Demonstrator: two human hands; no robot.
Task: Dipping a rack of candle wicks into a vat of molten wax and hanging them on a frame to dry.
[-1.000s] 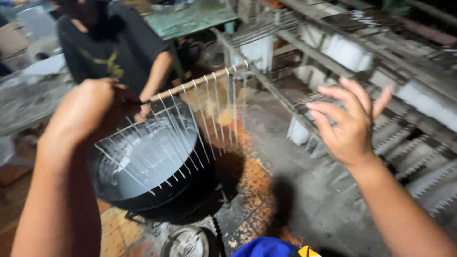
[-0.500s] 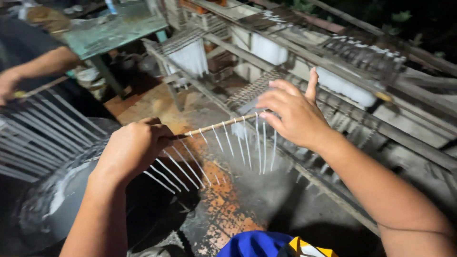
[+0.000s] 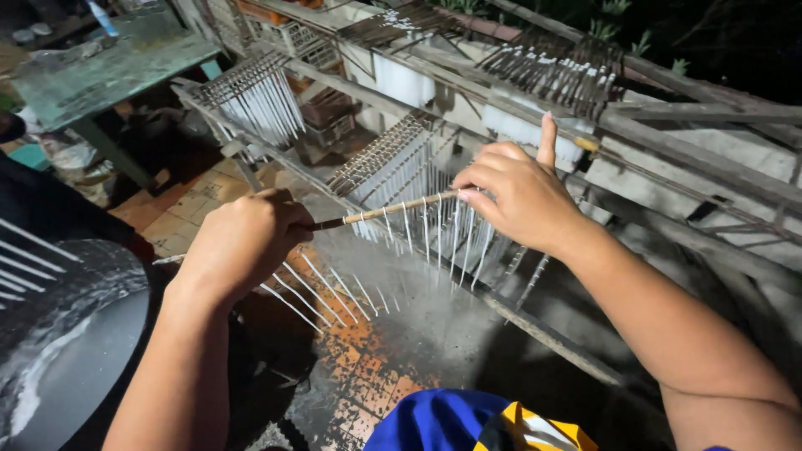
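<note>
Swung away from the dark pot (image 3: 75, 351), the stick (image 3: 393, 209) of hanging candles is now held level before the wooden rack (image 3: 535, 330), left hand (image 3: 242, 242) closed on its near end, right hand (image 3: 518, 196) pinching the far end.

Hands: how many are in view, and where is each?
2. The left hand grips the dark end of a stick of hanging white candles; the right hand pinches its other end.

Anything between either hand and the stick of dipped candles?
Nothing visible. The left hand grips one end of the stick, the right hand pinches the other; thin white candles hang freely beneath, above the wooden rack.
</note>
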